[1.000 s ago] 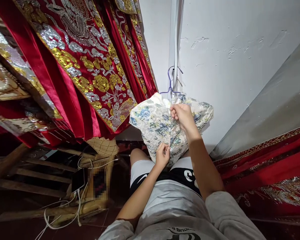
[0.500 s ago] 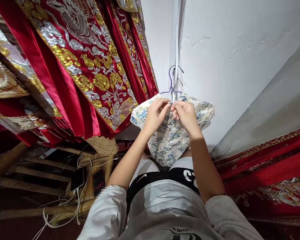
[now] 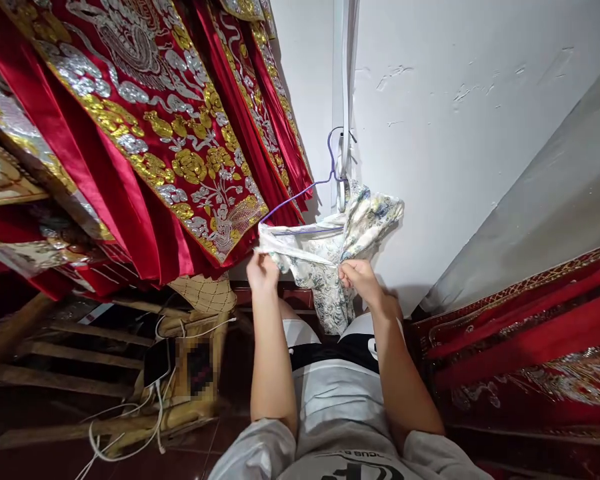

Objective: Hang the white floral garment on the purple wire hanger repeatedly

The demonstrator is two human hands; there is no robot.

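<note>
A white garment with a blue and green flower print (image 3: 330, 273) hangs from a purple wire hanger (image 3: 300, 197) hooked on the white wall ahead. My left hand (image 3: 261, 272) is closed on the garment's left shoulder, which is pulled down off the hanger's left arm. My right hand (image 3: 359, 279) is closed on the cloth near the middle of the front. The right shoulder of the garment still sits on the hanger.
Red garments with gold and silver embroidery (image 3: 145, 133) hang close on the left. More red embroidered cloth (image 3: 520, 340) lies at the right under a grey surface. A wooden bench (image 3: 80, 347) with white cables (image 3: 130, 427) and a dark phone stands at the lower left.
Both hands came down from the collar by the hook. The left shoulder of the flowered garment has been pulled off the hanger, baring the hanger's left arm, and the garment now hangs bunched.
</note>
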